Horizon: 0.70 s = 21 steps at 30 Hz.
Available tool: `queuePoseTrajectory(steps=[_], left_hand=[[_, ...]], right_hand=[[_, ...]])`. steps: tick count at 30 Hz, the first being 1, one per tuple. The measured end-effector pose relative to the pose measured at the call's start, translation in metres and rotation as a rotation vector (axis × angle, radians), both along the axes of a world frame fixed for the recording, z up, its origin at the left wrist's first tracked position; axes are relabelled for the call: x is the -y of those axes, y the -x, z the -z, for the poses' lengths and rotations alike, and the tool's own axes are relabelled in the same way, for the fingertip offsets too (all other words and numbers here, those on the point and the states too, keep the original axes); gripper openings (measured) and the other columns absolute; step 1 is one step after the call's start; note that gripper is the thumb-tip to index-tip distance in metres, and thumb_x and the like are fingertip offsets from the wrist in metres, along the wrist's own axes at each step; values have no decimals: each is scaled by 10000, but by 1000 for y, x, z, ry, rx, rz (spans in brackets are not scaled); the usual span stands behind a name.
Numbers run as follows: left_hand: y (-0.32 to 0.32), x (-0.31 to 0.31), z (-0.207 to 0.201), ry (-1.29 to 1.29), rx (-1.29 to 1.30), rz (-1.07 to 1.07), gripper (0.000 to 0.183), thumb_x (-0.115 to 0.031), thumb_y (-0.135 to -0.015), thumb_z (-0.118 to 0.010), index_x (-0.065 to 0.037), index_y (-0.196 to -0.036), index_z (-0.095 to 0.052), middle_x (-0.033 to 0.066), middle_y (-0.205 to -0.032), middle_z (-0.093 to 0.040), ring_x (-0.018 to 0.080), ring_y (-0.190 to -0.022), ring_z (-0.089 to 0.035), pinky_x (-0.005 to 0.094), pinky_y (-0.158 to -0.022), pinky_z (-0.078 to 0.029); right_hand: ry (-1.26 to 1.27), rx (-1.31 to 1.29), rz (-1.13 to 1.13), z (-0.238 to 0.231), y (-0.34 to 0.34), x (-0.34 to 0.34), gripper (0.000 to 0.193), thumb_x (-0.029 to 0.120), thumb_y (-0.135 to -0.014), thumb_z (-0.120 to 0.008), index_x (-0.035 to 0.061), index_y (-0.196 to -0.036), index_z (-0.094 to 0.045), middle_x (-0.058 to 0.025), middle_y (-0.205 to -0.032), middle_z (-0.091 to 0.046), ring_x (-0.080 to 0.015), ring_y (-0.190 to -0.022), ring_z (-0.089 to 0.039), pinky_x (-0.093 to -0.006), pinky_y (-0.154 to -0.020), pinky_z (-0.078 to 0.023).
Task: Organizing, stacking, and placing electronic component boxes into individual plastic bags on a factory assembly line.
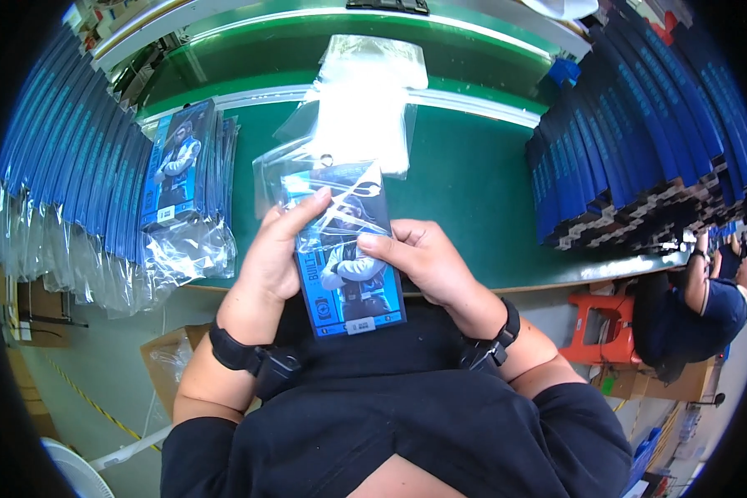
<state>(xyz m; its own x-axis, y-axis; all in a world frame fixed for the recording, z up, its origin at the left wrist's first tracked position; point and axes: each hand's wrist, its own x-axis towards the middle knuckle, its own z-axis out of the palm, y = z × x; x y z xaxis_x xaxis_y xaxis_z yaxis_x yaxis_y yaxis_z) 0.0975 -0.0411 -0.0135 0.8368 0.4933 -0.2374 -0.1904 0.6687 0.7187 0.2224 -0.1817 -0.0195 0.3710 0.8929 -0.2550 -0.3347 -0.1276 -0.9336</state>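
Observation:
Between my two hands is a flat blue and black box (353,290) with a printed figure on its front, its upper part covered by clear plastic. My left hand (282,245) grips the left edge, thumb lying on the plastic near the top. On the other side my right hand (423,257) holds the box, its thumb pressing on the front about halfway down. Just beyond the box lies a pile of clear plastic bags (365,116) on the green table (465,183), bright with glare.
At left stands a long row of bagged blue boxes (75,166), with another bagged box (174,166) leaning face up at its end. Stacked blue boxes (639,133) rise at right. Beyond the table's right edge are a red stool (602,328) and a seated person (689,307).

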Motion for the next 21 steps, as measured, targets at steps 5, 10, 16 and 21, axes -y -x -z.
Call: queuePoseTrajectory(steps=[5,10,16,21], left_hand=[[-6,-26,-2,232,82,-79,312,-111,-877,-580,41,-1143,-523,141,-1048,-626,234,-943,-627,352,-838,-515],[-23,32,-27,120,148,98,378,-111,-859,-620,36,-1183,-492,123,-1105,-600,202,-979,-615,338,-848,-517],[-29,26,-33,129,206,250,377,-146,-876,-602,15,-1199,-495,112,-1109,-604,190,-983,-615,328,-850,-513],[-25,18,-39,118,246,114,323,-201,-906,-543,12,-1149,-542,114,-1064,-629,201,-972,-619,345,-867,-493]], right_hand=[[-53,334,-239,-32,-10,26,1063,15,-685,-779,97,-1464,-62,-50,-814,-546,-74,-671,-559,-198,-578,-449],[-261,526,133,-36,-16,29,1016,-4,-711,-750,91,-1466,-78,-54,-827,-571,-93,-739,-579,-211,-637,-470],[-319,884,116,-43,-18,37,868,67,-679,-785,46,-1406,-312,-119,-991,-623,-134,-848,-611,-241,-724,-485],[-441,1087,83,-42,-17,43,686,113,-635,-807,5,-1251,-526,-165,-1159,-605,-231,-995,-622,-292,-841,-476]])
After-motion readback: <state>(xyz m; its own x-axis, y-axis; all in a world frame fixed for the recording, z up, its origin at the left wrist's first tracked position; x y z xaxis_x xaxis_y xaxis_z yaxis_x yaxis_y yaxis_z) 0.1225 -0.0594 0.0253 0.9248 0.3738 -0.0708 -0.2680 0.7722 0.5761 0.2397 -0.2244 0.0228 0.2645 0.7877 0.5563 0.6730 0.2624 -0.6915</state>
